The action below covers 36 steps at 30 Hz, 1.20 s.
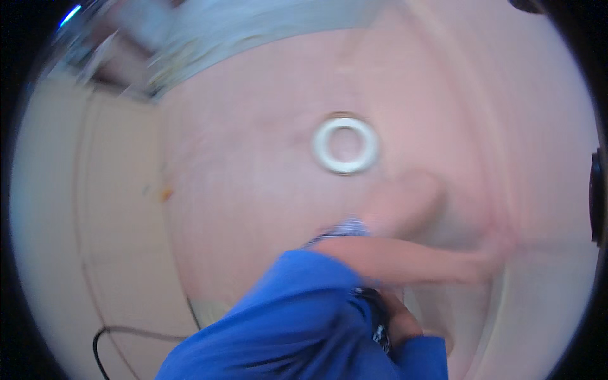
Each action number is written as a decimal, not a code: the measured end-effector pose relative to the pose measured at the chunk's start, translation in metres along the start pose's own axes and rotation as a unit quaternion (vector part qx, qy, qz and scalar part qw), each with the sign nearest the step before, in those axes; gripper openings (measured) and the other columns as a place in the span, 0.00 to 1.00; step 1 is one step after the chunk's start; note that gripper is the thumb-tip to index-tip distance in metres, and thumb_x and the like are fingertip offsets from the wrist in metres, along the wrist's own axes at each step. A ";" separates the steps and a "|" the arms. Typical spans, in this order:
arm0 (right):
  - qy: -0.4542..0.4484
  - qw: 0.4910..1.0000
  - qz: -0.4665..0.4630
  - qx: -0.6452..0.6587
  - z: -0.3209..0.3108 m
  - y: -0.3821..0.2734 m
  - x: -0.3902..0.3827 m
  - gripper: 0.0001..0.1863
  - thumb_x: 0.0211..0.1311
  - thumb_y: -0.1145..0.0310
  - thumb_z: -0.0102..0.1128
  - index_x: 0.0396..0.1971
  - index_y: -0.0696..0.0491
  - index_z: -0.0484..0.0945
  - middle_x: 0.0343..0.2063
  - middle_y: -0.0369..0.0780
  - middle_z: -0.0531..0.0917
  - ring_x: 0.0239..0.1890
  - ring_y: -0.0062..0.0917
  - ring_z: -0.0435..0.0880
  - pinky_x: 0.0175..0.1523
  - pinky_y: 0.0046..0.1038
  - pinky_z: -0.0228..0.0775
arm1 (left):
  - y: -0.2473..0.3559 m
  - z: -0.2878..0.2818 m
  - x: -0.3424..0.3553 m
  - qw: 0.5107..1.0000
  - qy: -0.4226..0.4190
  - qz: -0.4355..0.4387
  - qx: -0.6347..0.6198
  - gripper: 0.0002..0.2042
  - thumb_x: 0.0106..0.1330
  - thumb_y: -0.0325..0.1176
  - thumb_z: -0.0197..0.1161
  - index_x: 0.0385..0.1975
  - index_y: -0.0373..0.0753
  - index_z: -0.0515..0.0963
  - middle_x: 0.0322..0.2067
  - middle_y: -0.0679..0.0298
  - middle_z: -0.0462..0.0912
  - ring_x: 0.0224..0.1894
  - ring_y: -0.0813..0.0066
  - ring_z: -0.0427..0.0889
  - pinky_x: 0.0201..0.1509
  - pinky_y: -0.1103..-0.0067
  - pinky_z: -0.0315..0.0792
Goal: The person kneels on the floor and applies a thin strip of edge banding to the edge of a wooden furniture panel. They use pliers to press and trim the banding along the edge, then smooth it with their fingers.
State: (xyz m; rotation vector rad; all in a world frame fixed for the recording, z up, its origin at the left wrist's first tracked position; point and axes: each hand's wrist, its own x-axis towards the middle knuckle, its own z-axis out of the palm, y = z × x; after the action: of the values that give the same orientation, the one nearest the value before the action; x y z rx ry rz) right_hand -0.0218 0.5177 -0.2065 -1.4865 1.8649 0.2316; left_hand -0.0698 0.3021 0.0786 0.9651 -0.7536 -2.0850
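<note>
My left arm, in a blue sleeve [310, 272], reaches across to the right over my bent bare leg [405, 202]. At its end my left hand [497, 250] is near or against the pale edging at the foot of the wall; motion smears its fingers, so its grip and any contact are unclear. Below that forearm, a piece of bare skin [403, 320] shows beside the other blue sleeve [423, 354]. My right hand itself cannot be made out. A white ring-shaped object [326, 147] lies flat on the floor ahead of my knee.
Pinkish floor [253, 152] spreads out ahead. Along the left runs a beige panelled front [123, 190], with a dark cable [139, 330] at lower left. A pale wall [544, 190] curves up on the right. A light blue-grey surface [272, 22] and blurred clutter [123, 60] lie at the far side.
</note>
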 end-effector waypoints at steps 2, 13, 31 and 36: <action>0.044 0.999 0.007 0.003 0.004 -0.018 0.007 0.26 0.62 0.66 0.71 0.58 0.63 0.80 0.53 0.59 0.85 0.59 0.52 0.85 0.63 0.50 0.78 | 0.008 -0.056 -0.028 0.775 -0.143 0.299 0.539 0.27 0.75 0.34 0.55 0.73 0.32 0.68 0.74 0.40 0.67 0.77 0.38 0.65 0.83 0.51 0.57; 0.144 0.979 -0.039 0.141 -0.204 -0.066 -0.156 0.26 0.57 0.75 0.70 0.57 0.65 0.79 0.46 0.57 0.87 0.47 0.55 0.89 0.50 0.49 0.84 | 0.029 -0.177 -0.101 0.483 -0.361 0.318 0.731 0.40 0.57 0.35 0.80 0.71 0.34 0.71 0.68 0.43 0.72 0.78 0.41 0.65 0.84 0.45 0.56; 0.604 0.399 -0.284 0.629 -0.321 -0.110 -0.227 0.26 0.78 0.36 0.58 0.49 0.45 0.74 0.38 0.32 0.80 0.41 0.25 0.82 0.64 0.44 0.76 | 0.064 -0.015 -0.115 0.652 -0.455 0.362 0.487 0.24 0.53 0.32 0.79 0.46 0.34 0.74 0.33 0.50 0.84 0.40 0.45 0.86 0.48 0.58 0.80; 0.648 0.396 -0.335 0.558 -0.367 -0.096 -0.214 0.18 0.86 0.51 0.51 0.32 0.44 0.71 0.24 0.27 0.73 0.28 0.19 0.74 0.44 0.34 0.78 | 0.118 -0.051 -0.090 0.610 -0.304 0.449 0.578 0.46 0.53 0.46 0.86 0.70 0.34 0.69 0.63 0.48 0.78 0.65 0.44 0.78 0.66 0.58 0.75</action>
State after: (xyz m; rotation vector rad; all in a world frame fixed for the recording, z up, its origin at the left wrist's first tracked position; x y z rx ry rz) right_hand -0.0761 0.4503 0.2204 -1.0103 1.1737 -2.6710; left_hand 0.0558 0.2938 0.1725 0.1513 -2.4717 -0.7496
